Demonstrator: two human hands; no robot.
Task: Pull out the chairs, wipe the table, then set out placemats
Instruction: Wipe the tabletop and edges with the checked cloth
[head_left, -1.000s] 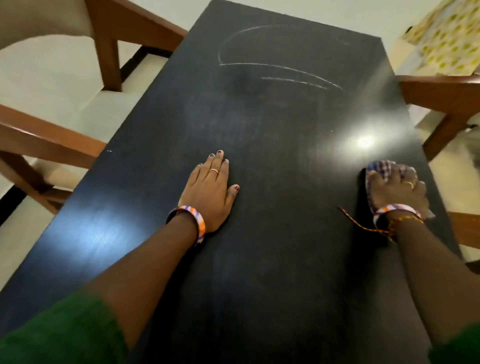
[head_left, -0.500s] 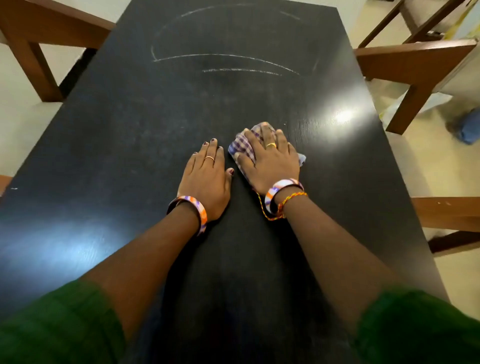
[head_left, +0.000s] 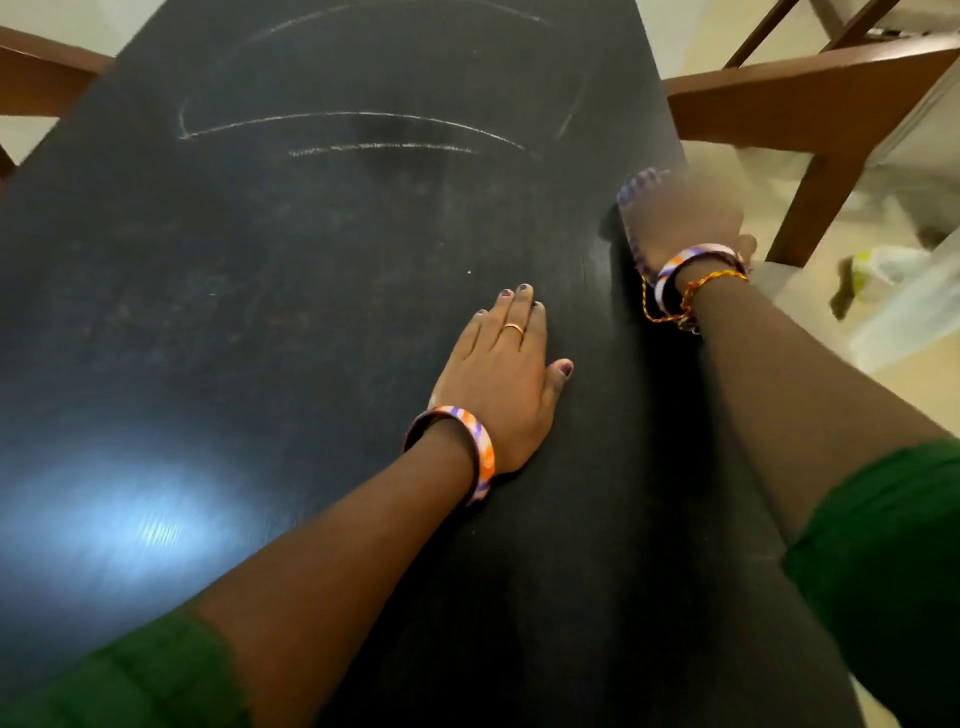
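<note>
A long black table fills the view, with curved pale wipe streaks across its far half. My left hand lies flat on the tabletop near the middle, fingers together and holding nothing. My right hand is blurred with motion at the table's right edge, pressing a checked cloth onto the surface; only the cloth's left fringe shows around the hand.
A brown wooden chair stands pulled back off the table's right side. Another wooden chair part shows at the far left. A crumpled plastic bag lies on the pale floor to the right.
My right hand swept the cloth from the right edge to the table's middle beside my left hand, then back out to the right edge. My left hand stayed planted.
</note>
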